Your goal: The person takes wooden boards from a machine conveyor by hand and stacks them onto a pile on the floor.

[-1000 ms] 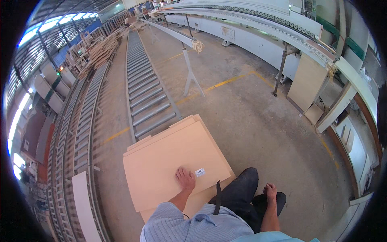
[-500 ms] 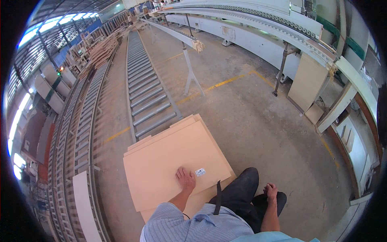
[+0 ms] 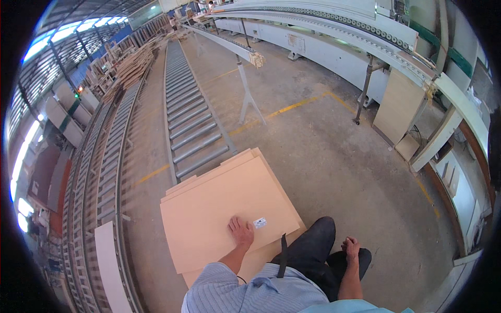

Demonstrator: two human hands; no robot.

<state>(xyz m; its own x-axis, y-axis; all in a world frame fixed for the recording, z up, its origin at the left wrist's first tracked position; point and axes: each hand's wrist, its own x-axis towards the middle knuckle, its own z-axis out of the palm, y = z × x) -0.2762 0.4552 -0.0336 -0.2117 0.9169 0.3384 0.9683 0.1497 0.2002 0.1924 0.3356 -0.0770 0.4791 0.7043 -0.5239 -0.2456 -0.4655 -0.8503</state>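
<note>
A stack of pale peach-coloured panels (image 3: 209, 208) lies in front of me, its sheets slightly out of line with one another. My left hand (image 3: 241, 232) rests flat on the top panel with its fingers spread. Just right of those fingers is a small white label (image 3: 260, 223) on the panel's face. Over my dark trouser leg, to the right of the stack, hangs my right hand (image 3: 352, 247). Its fingers are loosely curled in, and nothing shows in them.
A roller conveyor (image 3: 193, 125) runs away from the stack's far edge. More roller tracks (image 3: 112, 172) lie to the left, with a white board (image 3: 113, 266) on the nearest. A support stand (image 3: 245, 88) and a long white machine (image 3: 323, 55) stand at the right.
</note>
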